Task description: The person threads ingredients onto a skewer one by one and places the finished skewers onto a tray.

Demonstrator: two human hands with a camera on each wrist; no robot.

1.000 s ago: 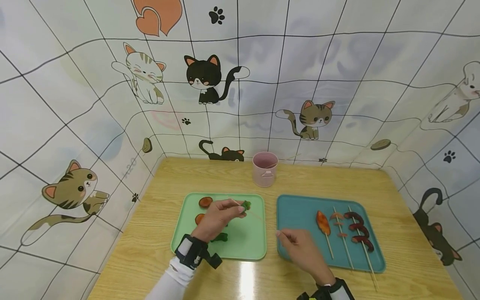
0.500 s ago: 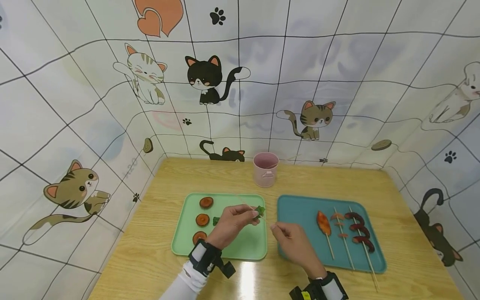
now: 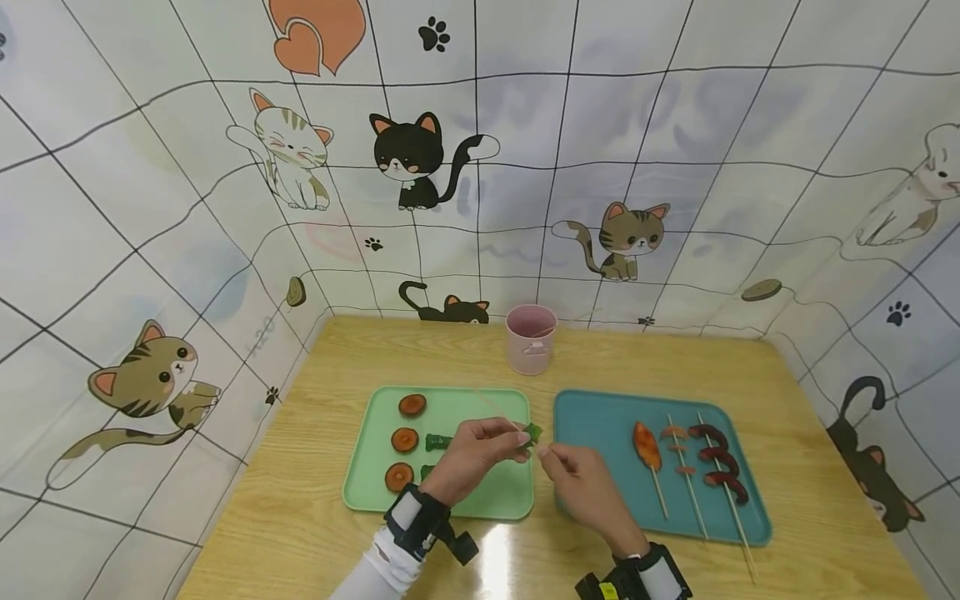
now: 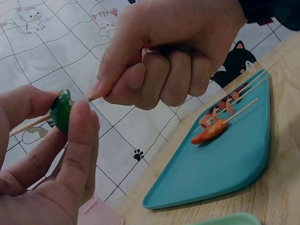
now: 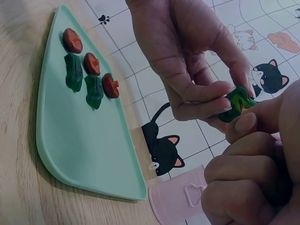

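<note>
The left hand (image 3: 476,458) pinches a green vegetable piece (image 4: 61,112) between thumb and fingers, in the air between the two trays. A thin wooden skewer (image 4: 30,125) runs through it, and the right hand (image 3: 588,485), fingers curled, grips the stick just beside the piece. Over on the green tray (image 3: 491,493) lie three brown mushroom caps (image 3: 404,440) and two more green pieces (image 5: 74,72). The blue tray (image 3: 600,425) carries three loaded skewers (image 3: 647,446) (one stick pokes out past the rim).
</note>
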